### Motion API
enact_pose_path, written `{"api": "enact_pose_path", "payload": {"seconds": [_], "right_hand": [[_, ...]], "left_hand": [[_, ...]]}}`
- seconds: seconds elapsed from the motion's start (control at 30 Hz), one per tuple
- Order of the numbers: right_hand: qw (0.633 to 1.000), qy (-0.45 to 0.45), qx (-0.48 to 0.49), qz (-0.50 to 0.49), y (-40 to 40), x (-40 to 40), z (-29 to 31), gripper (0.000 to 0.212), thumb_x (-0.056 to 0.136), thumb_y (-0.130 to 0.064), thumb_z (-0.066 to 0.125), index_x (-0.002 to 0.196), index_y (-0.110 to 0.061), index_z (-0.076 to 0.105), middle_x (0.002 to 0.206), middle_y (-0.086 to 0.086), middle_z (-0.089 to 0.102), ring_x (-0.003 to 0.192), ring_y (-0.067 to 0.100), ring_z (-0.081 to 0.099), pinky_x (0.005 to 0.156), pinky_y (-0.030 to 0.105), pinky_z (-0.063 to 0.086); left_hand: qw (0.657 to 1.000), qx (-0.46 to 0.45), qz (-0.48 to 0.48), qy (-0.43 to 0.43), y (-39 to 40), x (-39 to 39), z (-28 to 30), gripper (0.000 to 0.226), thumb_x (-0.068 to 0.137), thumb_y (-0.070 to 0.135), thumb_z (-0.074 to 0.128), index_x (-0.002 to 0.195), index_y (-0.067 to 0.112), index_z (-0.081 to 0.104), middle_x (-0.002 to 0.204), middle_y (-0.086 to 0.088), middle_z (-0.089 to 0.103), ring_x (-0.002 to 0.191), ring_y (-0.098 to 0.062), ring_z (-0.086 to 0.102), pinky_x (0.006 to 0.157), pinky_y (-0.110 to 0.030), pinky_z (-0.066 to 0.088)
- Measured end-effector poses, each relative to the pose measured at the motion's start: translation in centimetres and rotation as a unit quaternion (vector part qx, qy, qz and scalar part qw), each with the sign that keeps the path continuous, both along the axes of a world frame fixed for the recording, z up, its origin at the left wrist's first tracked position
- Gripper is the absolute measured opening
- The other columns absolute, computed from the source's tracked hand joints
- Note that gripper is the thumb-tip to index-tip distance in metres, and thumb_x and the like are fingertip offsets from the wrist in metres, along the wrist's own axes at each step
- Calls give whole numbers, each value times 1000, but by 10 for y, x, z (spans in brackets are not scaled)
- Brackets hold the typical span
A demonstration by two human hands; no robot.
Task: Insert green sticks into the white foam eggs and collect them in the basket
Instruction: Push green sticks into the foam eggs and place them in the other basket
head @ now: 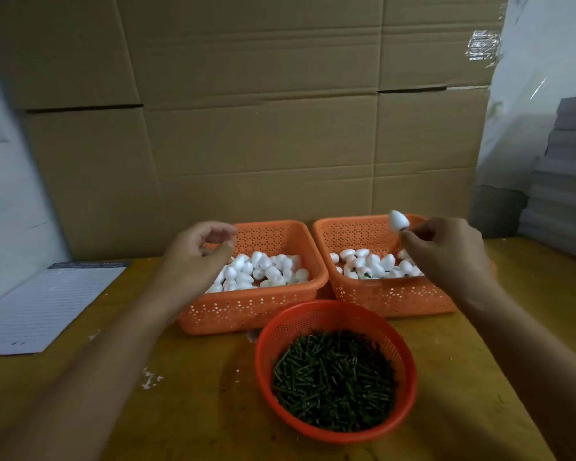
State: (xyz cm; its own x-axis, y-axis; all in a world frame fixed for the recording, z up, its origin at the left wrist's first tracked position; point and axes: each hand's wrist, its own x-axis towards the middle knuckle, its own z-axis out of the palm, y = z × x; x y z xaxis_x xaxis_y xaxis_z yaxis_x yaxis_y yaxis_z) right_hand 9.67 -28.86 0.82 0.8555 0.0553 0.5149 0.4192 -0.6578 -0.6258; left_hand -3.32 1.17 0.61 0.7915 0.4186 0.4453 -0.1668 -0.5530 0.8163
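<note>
My right hand (pixel 446 251) pinches the base of a white foam egg (pixel 398 221) and holds it up over the right orange basket (pixel 393 301), which contains several eggs. My left hand (pixel 197 254) hovers above the left orange basket (pixel 246 314), fingers loosely curled, holding nothing that I can see. That basket also holds several plain white eggs (pixel 263 271). A round red basket (pixel 333 424) full of short green sticks (pixel 333 377) sits in front, between my forearms.
A lined paper sheet (pixel 44 311) lies on the wooden table (pixel 187 410) at the left. Cardboard sheets (pixel 263 128) form a wall behind the baskets. Grey stacked boards (pixel 566 194) stand at the right. White foam crumbs (pixel 150 379) dot the table.
</note>
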Motion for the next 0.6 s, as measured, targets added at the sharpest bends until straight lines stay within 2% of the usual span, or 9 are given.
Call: {"api": "enact_pose_path", "payload": {"seconds": [0.1, 0.17, 0.27, 0.33, 0.37, 0.4, 0.47, 0.5, 0.6], "right_hand": [[994, -13, -93, -58, -2, -1, -2, 35, 92, -27, 58, 67, -2, 62, 59, 15, 61, 48, 31, 51, 51, 27, 34], [985, -36, -159, -56, 7, -11, -4, 30, 91, -24, 55, 64, -9, 57, 59, 8, 57, 50, 23, 50, 47, 26, 32], [974, -9, -209, 89, 26, -29, -4, 23, 92, -33, 57, 81, -17, 69, 77, -2, 67, 67, 18, 61, 60, 34, 50], [945, 25, -244, 218, 36, -44, -3, 18, 91, -40, 62, 96, -27, 74, 86, -13, 66, 77, 3, 59, 71, 23, 48], [924, 28, -266, 273, 40, -50, -4, 19, 91, -42, 64, 103, -31, 74, 92, -17, 66, 82, -1, 59, 71, 15, 45], [908, 22, -280, 312, 43, -55, -7, 23, 90, -44, 65, 109, -33, 72, 101, -18, 65, 89, -2, 59, 75, 13, 46], [898, 11, -284, 335, 48, -60, -14, 33, 90, -47, 64, 119, -33, 67, 122, -15, 57, 105, 3, 57, 92, 24, 49], [899, 13, -282, 334, 49, -61, -16, 35, 90, -48, 64, 122, -34, 64, 125, -16, 53, 107, 4, 56, 94, 28, 49], [885, 41, -277, 373, 52, -63, -17, 29, 91, -45, 65, 117, -33, 67, 114, -19, 61, 95, -3, 58, 86, 23, 51]], "left_hand": [[998, 50, 17, 29, 6, 3, -5, 23, 96, 10, 62, 103, 31, 68, 110, 13, 66, 92, -8, 66, 79, -20, 51], [993, 102, 30, 51, 9, 6, -8, 22, 96, 10, 62, 107, 29, 66, 109, 15, 65, 87, -1, 63, 69, -11, 45], [982, 160, 45, 90, 14, 7, -11, 19, 95, 17, 63, 106, 32, 65, 102, 24, 61, 86, 5, 61, 64, -8, 40], [978, 176, 45, 101, 17, 9, -14, 18, 95, 19, 64, 104, 34, 64, 98, 27, 60, 88, 6, 60, 69, -12, 43], [977, 181, 44, 106, 19, 10, -16, 18, 95, 19, 64, 104, 35, 64, 98, 27, 61, 89, 6, 60, 71, -16, 44], [975, 187, 43, 115, 20, 12, -18, 18, 95, 20, 64, 104, 35, 64, 97, 27, 60, 89, 5, 59, 73, -20, 45], [970, 196, 38, 142, 24, 16, -21, 18, 95, 20, 64, 104, 35, 64, 99, 25, 61, 91, 0, 60, 78, -25, 45], [966, 203, 33, 158, 26, 19, -21, 17, 95, 20, 64, 103, 35, 64, 101, 20, 63, 93, -4, 61, 81, -26, 46], [950, 233, 19, 208, 34, 30, -15, 16, 94, 18, 63, 103, 30, 67, 109, 7, 67, 100, -13, 63, 84, -27, 48]]}}
